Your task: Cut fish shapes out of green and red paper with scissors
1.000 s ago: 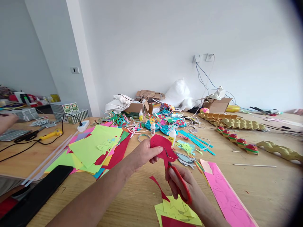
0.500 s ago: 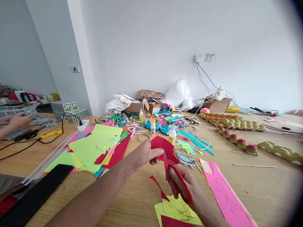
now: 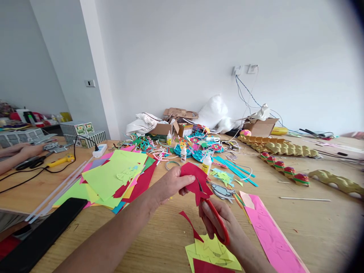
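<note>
My left hand [image 3: 176,181] pinches a piece of red paper [image 3: 195,172] by its left side, above the middle of the table. Red-handled scissors [image 3: 217,220] are in my right hand [image 3: 218,218], their blades at the lower edge of the red paper, where a cut runs in. A narrow red paper strip [image 3: 191,225] lies on the table just below. Under my right hand sit yellow paper pieces [image 3: 207,248] with pencil drawings, partly covered by another red sheet [image 3: 210,266].
Stacked coloured paper [image 3: 109,174] lies left, near a long black object [image 3: 45,235]. A pink sheet with drawn outlines [image 3: 270,231] is right. Glue bottles [image 3: 207,163], a paper fish [image 3: 223,192] and egg-carton strips [image 3: 292,149] stand beyond. Another person's hands [image 3: 25,149] work at far left.
The red paper and scissors have shifted slightly, and the flap by the blades hangs at a different angle. At far left, the other person's hands have moved lower.
</note>
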Tool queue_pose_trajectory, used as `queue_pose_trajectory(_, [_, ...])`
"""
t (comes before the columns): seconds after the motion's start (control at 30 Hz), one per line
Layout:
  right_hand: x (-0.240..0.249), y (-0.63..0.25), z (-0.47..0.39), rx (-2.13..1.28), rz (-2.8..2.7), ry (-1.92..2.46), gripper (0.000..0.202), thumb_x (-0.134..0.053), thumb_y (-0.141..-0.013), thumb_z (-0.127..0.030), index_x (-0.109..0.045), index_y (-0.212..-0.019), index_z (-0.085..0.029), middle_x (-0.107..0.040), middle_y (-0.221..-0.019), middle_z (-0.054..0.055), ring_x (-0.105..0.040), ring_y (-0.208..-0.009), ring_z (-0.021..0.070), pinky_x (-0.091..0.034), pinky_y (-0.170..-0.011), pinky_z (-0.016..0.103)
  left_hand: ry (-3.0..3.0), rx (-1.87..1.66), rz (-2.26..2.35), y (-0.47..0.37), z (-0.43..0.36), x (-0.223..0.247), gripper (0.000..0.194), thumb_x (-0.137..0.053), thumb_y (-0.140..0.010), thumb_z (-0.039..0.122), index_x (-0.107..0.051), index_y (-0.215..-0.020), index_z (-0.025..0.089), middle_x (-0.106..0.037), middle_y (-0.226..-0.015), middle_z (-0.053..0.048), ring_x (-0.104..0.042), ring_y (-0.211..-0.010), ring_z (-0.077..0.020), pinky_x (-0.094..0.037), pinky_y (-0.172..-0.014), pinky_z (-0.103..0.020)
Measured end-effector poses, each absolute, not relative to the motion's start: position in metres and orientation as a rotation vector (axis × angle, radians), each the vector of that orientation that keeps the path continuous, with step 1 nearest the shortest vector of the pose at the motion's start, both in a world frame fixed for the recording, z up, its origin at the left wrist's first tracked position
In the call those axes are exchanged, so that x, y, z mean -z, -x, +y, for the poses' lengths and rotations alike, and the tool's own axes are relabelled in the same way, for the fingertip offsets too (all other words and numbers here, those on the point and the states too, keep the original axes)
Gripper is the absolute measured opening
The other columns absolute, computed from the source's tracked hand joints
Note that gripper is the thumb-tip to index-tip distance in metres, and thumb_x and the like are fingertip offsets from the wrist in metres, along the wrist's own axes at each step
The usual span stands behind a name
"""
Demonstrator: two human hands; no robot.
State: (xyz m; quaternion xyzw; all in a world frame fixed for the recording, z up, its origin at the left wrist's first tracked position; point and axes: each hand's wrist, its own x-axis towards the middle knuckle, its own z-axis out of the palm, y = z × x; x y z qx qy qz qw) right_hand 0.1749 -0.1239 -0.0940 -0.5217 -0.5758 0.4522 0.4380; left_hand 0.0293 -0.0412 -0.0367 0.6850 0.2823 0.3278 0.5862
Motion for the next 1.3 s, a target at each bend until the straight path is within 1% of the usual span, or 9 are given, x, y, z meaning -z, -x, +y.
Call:
queue_pose_trajectory(0.13, [0.0934, -0.1739, -0.1240, -1.138, -1.424, 1.293, 0.045, -0.042, -0.079, -0.061, -0.045, -0.062, -0.020, -0.038, -0.035, -0.008, -0.030, -0.030, 0.0062, -0.020, -0.035, 0.018, -1.609, -0.787, 0.619, -0.0297, -0.0408, 0.0380, 0.020, -0.054, -0.073, 0.035, -0.051, -0.071, 0.015, -0.049, -0.054, 0.004, -0.041, -0.046, -0.0056, -0.033, -0.044, -0.018])
queue_pose_trajectory(0.27, [0.0919, -0.1734, -0.1239, -1.152, -1.392, 1.322, 0.042, -0.047, -0.076, -0.059, -0.046, -0.062, -0.019, -0.041, -0.035, -0.008, -0.030, -0.030, 0.0061, -0.019, -0.035, 0.018, -1.638, -0.745, 0.610, -0.0299, -0.0421, 0.0371, 0.019, -0.053, -0.073, 0.033, -0.050, -0.069, 0.015, -0.048, -0.054, 0.004, -0.040, -0.045, -0.0054, -0.032, -0.043, -0.018])
queue_pose_trajectory(0.4, [0.0926, -0.1742, -0.1240, -1.157, -1.382, 1.323, 0.041, -0.049, -0.075, -0.058, -0.046, -0.061, -0.019, -0.041, -0.034, -0.007, -0.031, -0.030, 0.0065, -0.020, -0.035, 0.019, -1.634, -0.722, 0.596, -0.0303, -0.0428, 0.0356, 0.019, -0.053, -0.073, 0.034, -0.049, -0.070, 0.015, -0.048, -0.055, 0.004, -0.039, -0.045, -0.0049, -0.031, -0.042, -0.017])
queue_pose_trajectory(0.63, [0.0944, -0.1753, -0.1246, -1.176, -1.369, 1.350, 0.043, -0.049, -0.072, -0.060, -0.047, -0.060, -0.019, -0.040, -0.034, -0.007, -0.033, -0.031, 0.0069, -0.019, -0.036, 0.019, -1.613, -0.723, 0.612, -0.0299, -0.0410, 0.0367, 0.018, -0.054, -0.072, 0.033, -0.051, -0.071, 0.015, -0.049, -0.056, 0.004, -0.041, -0.046, -0.0054, -0.032, -0.043, -0.018])
queue_pose_trajectory(0.73, [0.0925, -0.1752, -0.1241, -1.189, -1.375, 1.373, 0.044, -0.050, -0.072, -0.061, -0.046, -0.058, -0.019, -0.038, -0.034, -0.008, -0.032, -0.031, 0.0066, -0.018, -0.036, 0.019, -1.628, -0.700, 0.606, -0.0285, -0.0406, 0.0358, 0.018, -0.053, -0.073, 0.033, -0.053, -0.074, 0.014, -0.050, -0.058, 0.003, -0.041, -0.047, -0.0057, -0.031, -0.043, -0.018])
queue_pose_trajectory(0.93, [0.0887, -0.1736, -0.1236, -1.204, -1.371, 1.339, 0.044, -0.050, -0.071, -0.062, -0.040, -0.058, -0.021, -0.036, -0.035, -0.008, -0.030, -0.031, 0.0071, -0.017, -0.035, 0.019, -1.648, -0.688, 0.589, -0.0270, -0.0394, 0.0351, 0.021, -0.054, -0.074, 0.034, -0.052, -0.071, 0.014, -0.049, -0.056, 0.003, -0.039, -0.046, -0.0057, -0.030, -0.043, -0.019])
queue_pose_trajectory(1.1, [0.0879, -0.1727, -0.1248, -1.185, -1.381, 1.365, 0.044, -0.048, -0.073, -0.061, -0.046, -0.059, -0.020, -0.039, -0.035, -0.007, -0.032, -0.031, 0.0076, -0.020, -0.036, 0.020, -1.676, -0.725, 0.614, -0.0278, -0.0397, 0.0351, 0.023, -0.053, -0.076, 0.035, -0.056, -0.077, 0.012, -0.051, -0.059, 0.002, -0.042, -0.049, -0.0065, -0.032, -0.044, -0.018])
queue_pose_trajectory(1.3, [0.0892, -0.1755, -0.1257, -1.238, -1.402, 1.288, 0.047, -0.043, -0.077, -0.063, -0.051, -0.064, -0.018, -0.042, -0.038, -0.006, -0.034, -0.034, 0.0078, -0.022, -0.038, 0.020, -1.676, -0.704, 0.616, -0.0287, -0.0416, 0.0310, 0.017, -0.052, -0.075, 0.030, -0.056, -0.076, 0.013, -0.051, -0.058, 0.002, -0.040, -0.048, -0.0063, -0.032, -0.044, -0.018])
